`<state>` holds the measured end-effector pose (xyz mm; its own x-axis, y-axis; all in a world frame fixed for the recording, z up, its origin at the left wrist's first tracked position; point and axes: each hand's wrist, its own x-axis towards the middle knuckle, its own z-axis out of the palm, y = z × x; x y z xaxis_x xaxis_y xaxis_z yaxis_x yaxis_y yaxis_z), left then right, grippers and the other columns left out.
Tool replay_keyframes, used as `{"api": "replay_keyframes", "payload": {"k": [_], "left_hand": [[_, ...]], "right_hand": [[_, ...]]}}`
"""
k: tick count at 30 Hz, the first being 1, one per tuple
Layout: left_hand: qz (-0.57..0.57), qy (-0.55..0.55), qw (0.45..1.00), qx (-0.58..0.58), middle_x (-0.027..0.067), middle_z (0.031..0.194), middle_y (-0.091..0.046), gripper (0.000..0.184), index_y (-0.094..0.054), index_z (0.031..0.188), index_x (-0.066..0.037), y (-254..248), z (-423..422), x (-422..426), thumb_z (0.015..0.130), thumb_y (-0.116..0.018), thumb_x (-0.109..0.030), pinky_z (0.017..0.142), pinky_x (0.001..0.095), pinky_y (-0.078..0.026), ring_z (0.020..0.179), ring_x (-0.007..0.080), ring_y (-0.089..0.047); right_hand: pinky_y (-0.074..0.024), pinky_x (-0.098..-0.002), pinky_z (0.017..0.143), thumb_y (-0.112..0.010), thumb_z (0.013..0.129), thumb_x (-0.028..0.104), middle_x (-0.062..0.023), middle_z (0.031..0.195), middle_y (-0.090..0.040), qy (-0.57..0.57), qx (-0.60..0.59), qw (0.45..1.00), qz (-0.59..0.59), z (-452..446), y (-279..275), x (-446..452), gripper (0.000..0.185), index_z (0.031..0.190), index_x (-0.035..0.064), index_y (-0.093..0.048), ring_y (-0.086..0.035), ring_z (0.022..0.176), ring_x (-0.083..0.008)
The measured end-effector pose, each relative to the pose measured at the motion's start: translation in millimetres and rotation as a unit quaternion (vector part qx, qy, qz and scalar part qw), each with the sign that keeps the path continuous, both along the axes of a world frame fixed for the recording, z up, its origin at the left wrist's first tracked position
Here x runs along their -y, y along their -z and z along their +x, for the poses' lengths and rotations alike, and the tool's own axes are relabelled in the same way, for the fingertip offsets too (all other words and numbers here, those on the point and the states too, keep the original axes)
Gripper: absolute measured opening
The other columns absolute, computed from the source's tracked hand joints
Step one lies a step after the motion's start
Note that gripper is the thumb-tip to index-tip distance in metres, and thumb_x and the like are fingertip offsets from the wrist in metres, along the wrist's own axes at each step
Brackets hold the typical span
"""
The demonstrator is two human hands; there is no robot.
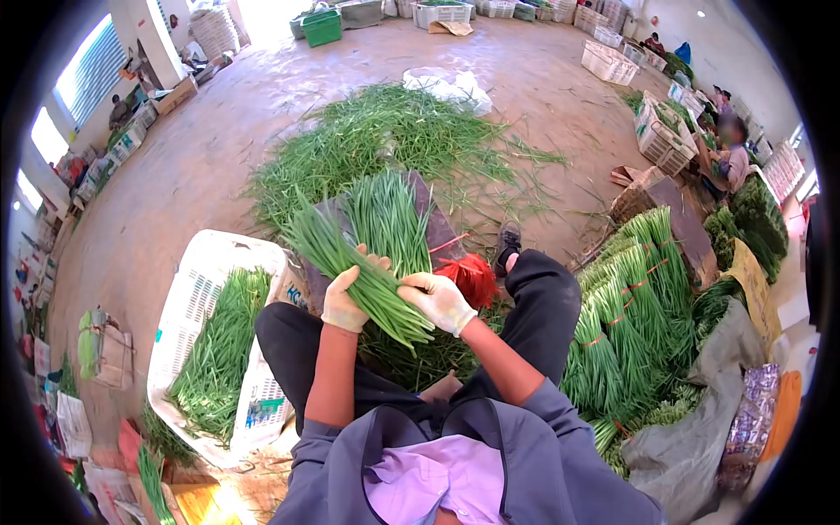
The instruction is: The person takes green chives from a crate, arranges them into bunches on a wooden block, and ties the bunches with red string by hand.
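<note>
My gloved left hand [344, 300] is wrapped around a bunch of long green chives [381, 302] held slantwise above my lap. On the bunch's right side, near the lower ends, my gloved right hand [442, 303] has its thumb and fingers closed on the stalks. Just beyond my hands, more loose chives [391, 219] lie on a dark board [420, 188]. A heap of red ties [470, 278] sits at the board's right edge, close to my right hand. Parts of my fingers are hidden behind the bunch.
To my left stands a white crate [171, 306] holding loose greens. Tied chive bundles [617, 315] are stacked at my right beside a grey sheet [691, 446]. A pile of leaves [350, 131] covers the floor ahead. Another person [728, 162] sits at far right.
</note>
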<state>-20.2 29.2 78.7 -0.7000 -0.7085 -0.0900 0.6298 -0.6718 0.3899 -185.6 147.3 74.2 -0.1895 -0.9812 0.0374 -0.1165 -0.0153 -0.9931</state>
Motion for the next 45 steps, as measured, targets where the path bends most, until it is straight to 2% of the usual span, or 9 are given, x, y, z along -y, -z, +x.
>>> {"api": "replay_keyframes", "payload": {"k": [7,9,12,21,26,31,32,41,45], "left_hand": [[-0.008,-0.146,0.988,-0.042,0.0058,0.091,-0.067,0.022,-0.059,0.113,-0.006,26,42,43,0.092,-0.062,-0.012,0.097,0.0453,-0.048,0.092,0.0236,-0.064],[0.048,-0.168,0.981,-0.083,0.0045,0.088,-0.066,0.022,-0.059,0.113,-0.006,28,51,56,0.093,-0.061,-0.013,0.098,0.0449,-0.048,0.092,0.023,-0.064],[-0.027,-0.14,0.981,-0.129,0.0053,0.097,-0.066,0.028,-0.058,0.118,-0.008,18,46,51,0.091,-0.063,-0.01,0.102,0.0467,-0.045,0.1,0.0245,-0.061],[-0.16,-0.11,0.971,-0.136,0.0034,0.109,-0.065,0.054,-0.057,0.131,-0.018,-16,29,24,0.081,-0.066,-0.002,0.112,0.0524,-0.037,0.116,0.0234,-0.056],[-0.109,-0.152,0.969,-0.158,0.0034,0.106,-0.064,0.057,-0.059,0.128,-0.016,-18,45,32,0.074,-0.066,0.003,0.113,0.054,-0.036,0.113,0.0229,-0.056],[-0.155,-0.138,0.964,-0.164,0.0033,0.108,-0.064,0.061,-0.056,0.131,-0.017,-22,27,27,0.074,-0.068,0.002,0.112,0.0538,-0.036,0.115,0.0242,-0.056],[-0.168,-0.131,0.965,-0.154,0.0035,0.108,-0.064,0.062,-0.055,0.132,-0.017,-22,22,24,0.074,-0.068,0.001,0.112,0.0538,-0.036,0.115,0.025,-0.056],[-0.155,-0.17,0.962,-0.149,0.0038,0.107,-0.063,0.063,-0.053,0.135,-0.018,-10,45,41,0.077,-0.068,0.001,0.111,0.0543,-0.037,0.114,0.0251,-0.056],[-0.125,-0.201,0.955,-0.177,-0.0001,0.101,-0.059,0.062,-0.053,0.134,-0.016,-12,71,60,0.077,-0.067,0.001,0.115,0.0499,-0.029,0.114,0.0214,-0.056]], "right_hand": [[-0.0528,-0.0318,0.065,-0.06,0.098,0.032,-0.008,0.082,-0.069,0.001,0.583,0.792,-0.179,-24,-26,-35,0.026,0.102,0.006,-0.061,-0.068,0.073,-0.024],[-0.0485,-0.0264,0.055,-0.053,0.1,0.021,-0.0084,0.079,-0.07,-0.049,0.224,0.973,0.006,-34,-42,-52,0.024,0.111,0.0019,-0.062,-0.064,0.062,-0.0178],[-0.0457,-0.0242,0.053,-0.059,0.097,0.022,-0.0063,0.078,-0.069,-0.087,0.053,0.989,0.11,-7,-50,-39,0.029,0.113,-0.0009,-0.066,-0.059,0.06,-0.0092],[-0.0427,-0.0265,0.051,-0.068,0.09,0.019,-0.0015,0.07,-0.062,-0.083,0.01,0.992,0.09,30,-46,3,0.031,0.113,-0.0017,-0.067,-0.052,0.055,-0.0083],[-0.0335,-0.0225,0.044,-0.068,0.092,0.019,0.0026,0.063,-0.054,-0.108,0.266,0.95,0.124,7,-36,-23,0.024,0.104,-0.0013,-0.07,-0.045,0.05,-0.0034],[-0.0514,-0.0374,0.071,-0.067,0.09,0.032,-0.0191,0.086,-0.07,0.016,-0.242,0.968,-0.068,30,-25,6,0.037,0.107,-0.0012,-0.068,-0.068,0.078,-0.0316],[-0.0491,-0.0409,0.088,-0.067,0.088,0.036,-0.0232,0.103,-0.068,-0.02,-0.195,0.98,0.03,33,-34,10,0.041,0.109,0.0005,-0.067,-0.063,0.102,-0.0382],[-0.0487,-0.0257,0.069,-0.071,0.089,0.023,0.0007,0.078,-0.064,-0.046,0.053,0.991,0.113,19,-22,-20,0.026,0.104,0.0025,-0.069,-0.057,0.071,-0.008],[-0.0526,-0.0335,0.083,-0.075,0.081,0.022,-0.0114,0.093,-0.071,-0.23,-0.205,0.948,0.078,-1,65,-51,0.034,0.11,0.0056,-0.068,-0.068,0.087,-0.0238]]}}
